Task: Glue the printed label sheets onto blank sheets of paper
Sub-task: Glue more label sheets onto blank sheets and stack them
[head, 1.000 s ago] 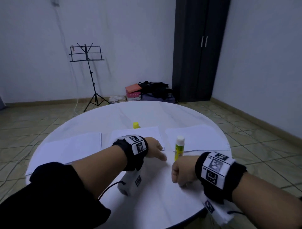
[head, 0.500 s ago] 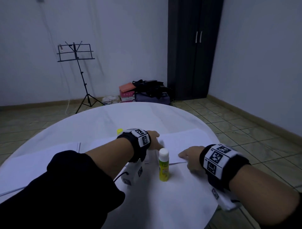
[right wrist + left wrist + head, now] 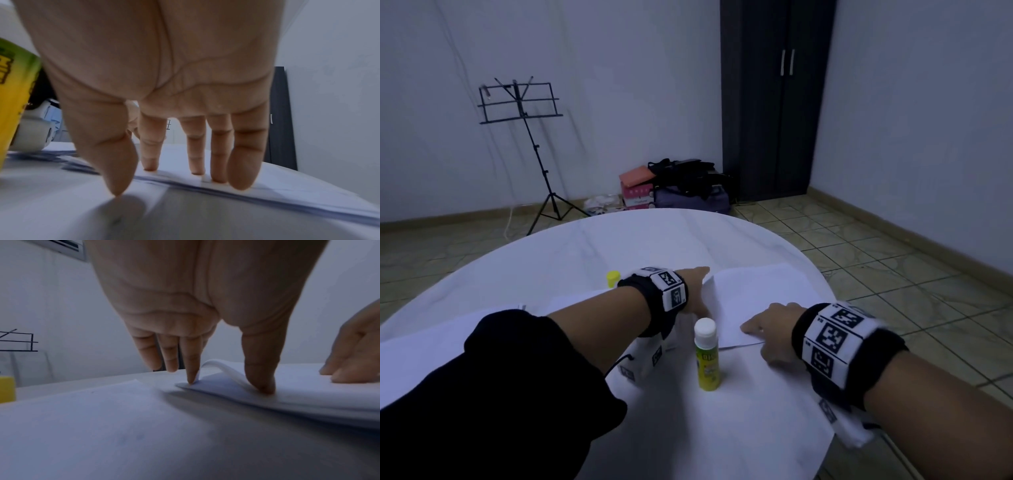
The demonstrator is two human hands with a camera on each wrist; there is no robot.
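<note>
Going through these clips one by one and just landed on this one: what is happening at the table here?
A person is working at a round white table. The left hand pinches up the corner of the top sheet of a paper stack, curling it between forefinger and thumb. The right hand presses flat on the stack's near edge to hold it down. A glue stick stands upright between the arms, untouched, its yellow cap off and farther back. No gluing is under way.

White walls [image 3: 602,85], dark wardrobe [image 3: 774,99], tiled floor [image 3: 893,260]

White paper stack [image 3: 753,301], corner curled up; upright yellow-green glue stick [image 3: 707,356] beside.
</note>
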